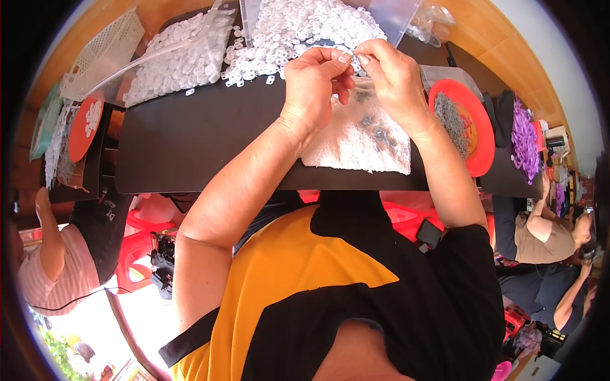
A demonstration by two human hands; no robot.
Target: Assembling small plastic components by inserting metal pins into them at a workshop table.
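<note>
Both of my hands meet over the far side of the dark table, in front of a heap of small white plastic pieces with holes (260, 62). My left hand (316, 79) pinches with thumb and forefinger, its other fingers curled. Close against it, my right hand (395, 79) is also closed in a pinch. Whatever sits between the fingertips is too small to make out. Beneath them lies a white towel (356, 149) with dark smudges. To the right of my right hand is a red plate (481, 152) holding many small grey pieces (451, 124).
A clear bag of white pieces (175, 60) lies far left, beside a clear plastic bin (400, 22) full of them. On the dark tabletop (197, 136), purple pieces (524, 140) are heaped far right. People sit at left (63, 267) and right (546, 235).
</note>
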